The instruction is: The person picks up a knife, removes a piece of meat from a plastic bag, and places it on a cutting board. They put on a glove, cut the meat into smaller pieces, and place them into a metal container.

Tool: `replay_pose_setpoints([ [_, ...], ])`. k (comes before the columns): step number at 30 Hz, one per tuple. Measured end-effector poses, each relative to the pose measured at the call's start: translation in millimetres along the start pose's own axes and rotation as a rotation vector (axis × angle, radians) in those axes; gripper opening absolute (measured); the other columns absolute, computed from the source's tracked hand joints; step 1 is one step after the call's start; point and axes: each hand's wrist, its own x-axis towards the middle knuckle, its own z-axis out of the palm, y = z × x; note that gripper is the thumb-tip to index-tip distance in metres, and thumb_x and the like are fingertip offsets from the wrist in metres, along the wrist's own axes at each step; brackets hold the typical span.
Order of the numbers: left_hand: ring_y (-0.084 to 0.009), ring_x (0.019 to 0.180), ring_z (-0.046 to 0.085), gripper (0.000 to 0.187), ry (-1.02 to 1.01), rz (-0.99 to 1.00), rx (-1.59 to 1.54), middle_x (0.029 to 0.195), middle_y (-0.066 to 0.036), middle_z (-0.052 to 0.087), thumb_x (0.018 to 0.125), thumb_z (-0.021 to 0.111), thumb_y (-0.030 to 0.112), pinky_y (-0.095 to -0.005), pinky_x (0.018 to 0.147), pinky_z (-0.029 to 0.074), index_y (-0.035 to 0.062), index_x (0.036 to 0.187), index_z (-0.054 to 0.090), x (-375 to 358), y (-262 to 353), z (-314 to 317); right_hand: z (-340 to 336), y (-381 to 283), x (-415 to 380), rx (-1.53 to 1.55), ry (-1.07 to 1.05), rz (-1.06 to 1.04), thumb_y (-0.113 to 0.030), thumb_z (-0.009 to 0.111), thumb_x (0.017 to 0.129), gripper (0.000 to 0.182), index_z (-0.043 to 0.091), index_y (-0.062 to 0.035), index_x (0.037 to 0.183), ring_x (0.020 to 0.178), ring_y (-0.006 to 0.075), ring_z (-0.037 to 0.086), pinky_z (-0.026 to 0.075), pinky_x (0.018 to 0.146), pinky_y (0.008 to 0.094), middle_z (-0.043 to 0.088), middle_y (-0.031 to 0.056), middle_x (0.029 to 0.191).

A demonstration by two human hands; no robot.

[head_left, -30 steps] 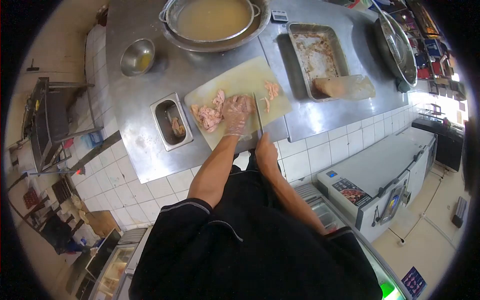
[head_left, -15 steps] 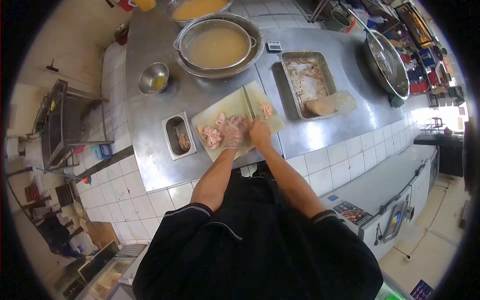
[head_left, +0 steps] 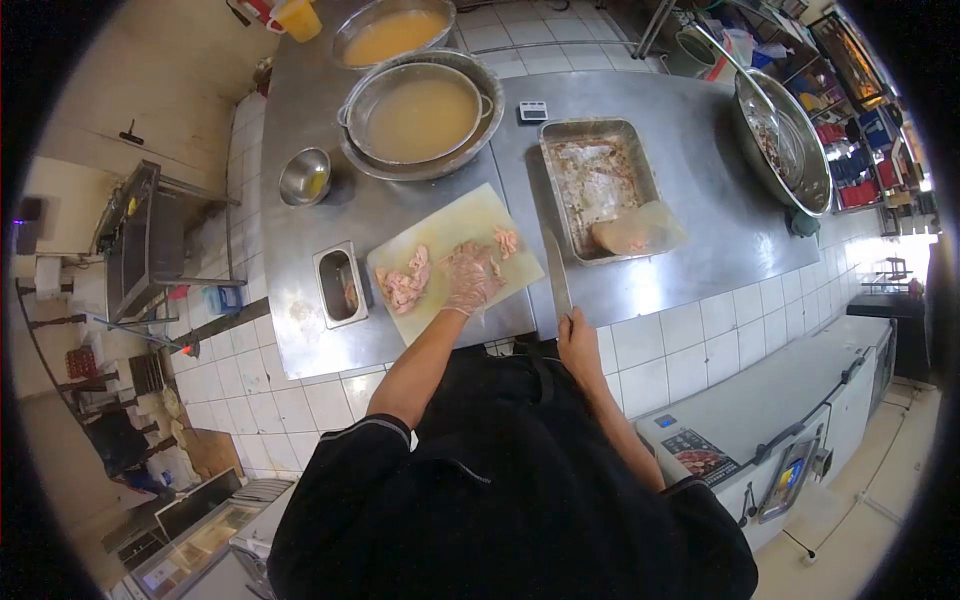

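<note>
Over the pale cutting board (head_left: 450, 225), my left hand (head_left: 472, 278) wears a clear plastic glove; its fingers are curled down on pale pink raw meat that looks like chicken and is partly hidden beneath them. A heap of raw chicken (head_left: 404, 288) lies left of that hand, and small cut pieces (head_left: 506, 241) sit to its right. My bare right hand (head_left: 577, 340) is closed round the handle of a long knife (head_left: 557, 275). The blade points away from me, just past the board's right edge, beside the metal tray.
A small steel container (head_left: 341, 280) stands left of the board, with a small bowl (head_left: 305, 177) behind it. Large basins of cloudy liquid (head_left: 420, 115) are at the back. Right are a scale (head_left: 533, 111), a stained tray (head_left: 600, 170) with a plastic bag (head_left: 640, 232), and a big bowl (head_left: 785, 140).
My right hand has drawn the knife off the board, right and towards me. My left hand stays over the meat on the board. The camera view has shifted slightly.
</note>
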Motion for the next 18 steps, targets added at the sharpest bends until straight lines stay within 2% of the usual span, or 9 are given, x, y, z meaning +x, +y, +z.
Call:
replay_pose_setpoints([
  [3, -0.0404, 0.103, 0.061, 0.047, -0.349, -0.117, 0.011, 0.109, -0.022, 0.064, 0.081, 0.072, 0.036, -0.0519, 0.09, 0.048, 0.0078, 0.118, 0.066, 1.7, -13.4, 27.6, -10.7, -2.6, 9.8, 0.036, 0.006, -0.015, -0.018, 0.053, 0.101, 0.021, 0.053, 0.0021, 0.098, 0.077, 0.0525, 0.062, 0.046, 0.063, 0.0552, 0.063, 0.031, 0.077],
  [6, -0.0395, 0.087, 0.061, 0.023, -0.176, -0.064, -0.029, 0.089, -0.019, 0.063, 0.083, 0.069, 0.026, -0.0532, 0.078, 0.047, 0.0051, 0.089, 0.063, -6.8, -15.6, 40.7, -15.5, 1.6, 19.3, 0.08, -0.013, -0.009, -0.019, 0.053, 0.101, 0.021, 0.053, 0.0021, 0.098, 0.076, 0.0522, 0.062, 0.046, 0.063, 0.055, 0.063, 0.0304, 0.077],
  [9, -0.0403, 0.085, 0.061, 0.017, -0.207, -0.158, -0.162, 0.084, -0.018, 0.063, 0.086, 0.066, 0.021, -0.0526, 0.078, 0.047, 0.0053, 0.085, 0.062, -0.8, -5.3, 29.7, -20.4, 3.9, 20.1, 0.119, -0.023, 0.0, -0.019, 0.053, 0.101, 0.022, 0.053, 0.0022, 0.098, 0.076, 0.0524, 0.061, 0.045, 0.063, 0.0554, 0.063, 0.0303, 0.077],
  [12, -0.0406, 0.095, 0.061, 0.016, -0.161, -0.191, -0.235, 0.089, -0.02, 0.065, 0.085, 0.064, 0.02, -0.055, 0.082, 0.047, 0.0057, 0.092, 0.067, 20.1, 7.7, 23.6, -21.9, 10.5, 24.7, 0.136, -0.031, 0.001, -0.02, 0.054, 0.101, 0.023, 0.052, 0.0023, 0.098, 0.076, 0.0536, 0.06, 0.045, 0.063, 0.056, 0.062, 0.0311, 0.076],
  [15, -0.0405, 0.093, 0.061, 0.018, 0.11, -0.039, -0.183, 0.088, -0.019, 0.064, 0.084, 0.064, 0.023, -0.0525, 0.081, 0.048, 0.0056, 0.09, 0.067, 47.8, 21.1, 36.5, -22.0, 16.7, 27.0, 0.151, -0.038, -0.011, -0.021, 0.054, 0.101, 0.023, 0.052, 0.0022, 0.098, 0.077, 0.0549, 0.059, 0.044, 0.063, 0.0562, 0.061, 0.0321, 0.076],
  [18, -0.0397, 0.091, 0.062, 0.017, -0.034, -0.113, 0.06, 0.089, -0.02, 0.064, 0.081, 0.065, 0.02, -0.0495, 0.08, 0.05, 0.0042, 0.089, 0.067, 68.4, 33.1, 47.4, -24.9, 16.4, 28.7, 0.142, -0.055, 0.001, -0.02, 0.055, 0.101, 0.022, 0.052, 0.0019, 0.099, 0.078, 0.0556, 0.058, 0.044, 0.063, 0.0566, 0.06, 0.0329, 0.076],
])
